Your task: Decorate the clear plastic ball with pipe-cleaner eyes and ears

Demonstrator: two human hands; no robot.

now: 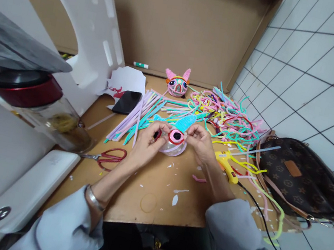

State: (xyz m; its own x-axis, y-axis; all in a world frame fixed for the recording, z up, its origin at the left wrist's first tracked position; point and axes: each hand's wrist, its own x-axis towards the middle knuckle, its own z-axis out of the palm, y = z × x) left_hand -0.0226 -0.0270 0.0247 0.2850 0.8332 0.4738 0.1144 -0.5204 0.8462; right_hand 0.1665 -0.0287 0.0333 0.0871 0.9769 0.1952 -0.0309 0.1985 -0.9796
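Note:
Between my hands is a half-built pipe-cleaner animal head point(171, 148), with a clear, rounded body edged in lilac. A pink-and-red pipe-cleaner eye point(177, 136) with a black centre faces me on it. A second, darker eye shows partly behind the fingers of my left hand point(153, 137). That hand is closed on the left side of the head, thumb by the pink eye. My right hand point(199, 142) pinches at the right edge of the eye. Turquoise woven pipe cleaners point(185, 122) stand up just behind the head.
A finished pink-eared head point(177, 84) stands at the back. Loose pipe cleaners point(229, 116) pile up at right. Nearby are a yellow glue gun point(227, 166) with a cord, a brown handbag point(303, 177), red-handled scissors point(111, 159), a phone point(127, 102) and a glass bottle point(70, 123).

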